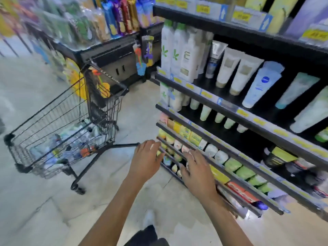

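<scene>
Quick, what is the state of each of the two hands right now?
Left hand: open, holding nothing.
Right hand: open, holding nothing.

The shelf (230, 31) is black, its price tags (203, 9) yellow, with blue arrow labels (223, 12) beside them. The tall bottles (174, 50) are white with green leaf marks. The tubes (229, 66) next to them are white with dull gold caps, and one broader tube (260, 86) is white and pale blue with a dark blue round mark. On the low rows the small packs (232, 164) run yellow, white, pink and pale green, and a long box (241, 191) is orange-red. The cart (53, 121) is black wire. The upright packets (124, 15) show blue, purple, red and gold. The floor (142, 112) is pale grey.
</scene>
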`<state>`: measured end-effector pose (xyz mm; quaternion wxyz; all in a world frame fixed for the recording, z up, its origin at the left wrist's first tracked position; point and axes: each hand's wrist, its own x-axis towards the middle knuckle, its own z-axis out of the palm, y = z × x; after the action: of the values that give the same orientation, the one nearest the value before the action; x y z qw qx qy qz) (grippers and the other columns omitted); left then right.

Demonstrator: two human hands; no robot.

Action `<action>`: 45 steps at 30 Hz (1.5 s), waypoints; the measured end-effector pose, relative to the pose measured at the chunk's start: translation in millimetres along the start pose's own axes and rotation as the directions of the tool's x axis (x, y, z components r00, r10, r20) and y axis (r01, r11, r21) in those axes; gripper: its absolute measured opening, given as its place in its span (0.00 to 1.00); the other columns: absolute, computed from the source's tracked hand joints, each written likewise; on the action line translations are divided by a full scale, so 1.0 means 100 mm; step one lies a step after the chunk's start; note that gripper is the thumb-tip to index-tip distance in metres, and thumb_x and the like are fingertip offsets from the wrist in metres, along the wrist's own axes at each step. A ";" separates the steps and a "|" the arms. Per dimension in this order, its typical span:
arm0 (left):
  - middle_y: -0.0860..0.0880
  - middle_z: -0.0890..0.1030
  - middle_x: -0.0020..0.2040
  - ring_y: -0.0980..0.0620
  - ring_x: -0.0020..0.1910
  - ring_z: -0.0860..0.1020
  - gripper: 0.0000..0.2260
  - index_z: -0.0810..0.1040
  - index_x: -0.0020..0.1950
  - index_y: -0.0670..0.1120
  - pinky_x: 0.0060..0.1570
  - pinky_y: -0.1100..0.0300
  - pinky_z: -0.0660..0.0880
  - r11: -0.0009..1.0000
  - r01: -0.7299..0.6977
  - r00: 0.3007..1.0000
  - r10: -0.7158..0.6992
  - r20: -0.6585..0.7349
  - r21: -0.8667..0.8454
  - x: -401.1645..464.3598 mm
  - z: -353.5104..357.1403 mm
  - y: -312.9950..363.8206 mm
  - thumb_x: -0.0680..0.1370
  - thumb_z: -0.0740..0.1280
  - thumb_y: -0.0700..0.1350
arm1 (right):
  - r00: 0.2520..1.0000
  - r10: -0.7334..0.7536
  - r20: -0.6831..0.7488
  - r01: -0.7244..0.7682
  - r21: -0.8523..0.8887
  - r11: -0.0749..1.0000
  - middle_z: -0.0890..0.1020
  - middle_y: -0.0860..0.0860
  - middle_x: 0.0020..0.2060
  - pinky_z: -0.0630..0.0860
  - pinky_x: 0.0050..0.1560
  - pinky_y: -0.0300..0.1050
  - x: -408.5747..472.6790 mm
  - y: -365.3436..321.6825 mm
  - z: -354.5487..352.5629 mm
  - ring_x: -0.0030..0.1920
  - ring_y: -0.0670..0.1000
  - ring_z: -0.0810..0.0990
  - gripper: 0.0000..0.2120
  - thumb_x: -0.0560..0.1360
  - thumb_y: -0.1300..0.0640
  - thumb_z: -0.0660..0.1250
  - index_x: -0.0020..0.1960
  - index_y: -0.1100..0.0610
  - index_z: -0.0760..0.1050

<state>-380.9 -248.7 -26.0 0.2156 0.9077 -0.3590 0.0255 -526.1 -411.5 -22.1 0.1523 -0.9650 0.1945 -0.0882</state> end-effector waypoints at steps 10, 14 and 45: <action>0.44 0.81 0.59 0.40 0.57 0.79 0.16 0.77 0.65 0.46 0.56 0.46 0.78 0.896 0.440 0.892 -0.428 -0.144 0.061 -1.56 -0.53 -1.32 0.81 0.66 0.53 | 0.902 -0.393 0.178 0.373 0.139 0.917 0.74 0.56 0.74 0.69 0.73 0.58 0.42 -1.55 0.73 0.74 0.60 0.71 0.23 0.82 0.48 0.64 0.74 0.55 0.73; 0.44 0.82 0.55 0.39 0.50 0.81 0.15 0.79 0.62 0.45 0.48 0.48 0.80 0.818 0.574 0.804 -0.554 -0.216 0.039 -2.00 -0.74 -1.87 0.80 0.67 0.52 | 0.823 -0.520 0.229 0.489 0.179 0.854 0.73 0.56 0.74 0.67 0.75 0.57 0.71 -2.34 1.04 0.76 0.58 0.69 0.23 0.82 0.48 0.62 0.75 0.55 0.72; 0.44 0.80 0.61 0.40 0.56 0.79 0.23 0.77 0.69 0.46 0.52 0.45 0.78 0.651 0.758 0.650 -0.759 -0.027 -0.039 -0.28 -1.28 -5.08 0.80 0.57 0.57 | 0.719 -0.514 0.468 0.472 0.214 0.855 0.72 0.54 0.74 0.68 0.74 0.56 3.58 -4.59 2.71 0.75 0.56 0.68 0.23 0.83 0.49 0.63 0.76 0.54 0.71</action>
<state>-51.4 151.4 -105.4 0.2246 0.9714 0.0571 -0.0525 21.4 -82.3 -86.3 0.2073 -0.9628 -0.1205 0.1248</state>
